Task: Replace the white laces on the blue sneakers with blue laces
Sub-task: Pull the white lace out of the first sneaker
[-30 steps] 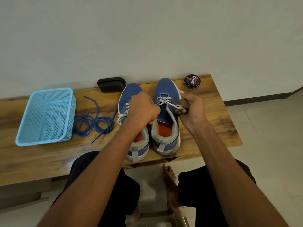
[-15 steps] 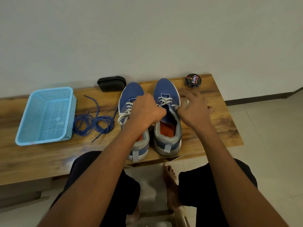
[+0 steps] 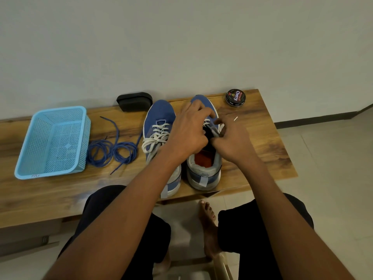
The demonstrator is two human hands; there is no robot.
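Here the right sneaker (image 3: pixel 203 166) stands on the counter (image 3: pixel 262 150), heel toward the person, so its white lace (image 3: pixel 206 123) faces both hands. The left hand (image 3: pixel 189 134) curls over the eyelet rows, apparently steadying the upper and plucking at the lace, though what its fingers (image 3: pixel 203 113) hold is hidden. The right hand (image 3: pixel 232 142) pinches a lace strand at the sneaker's right edge, likely to draw it out; a white tip (image 3: pixel 235 118) lies just beyond. Left of this sneaker, touching it, the left sneaker (image 3: pixel 159 126) stays fully laced. Further left wait the coiled blue laces (image 3: pixel 113 150), then the basket (image 3: pixel 52 142). A polish tin (image 3: pixel 235 97) sits behind.
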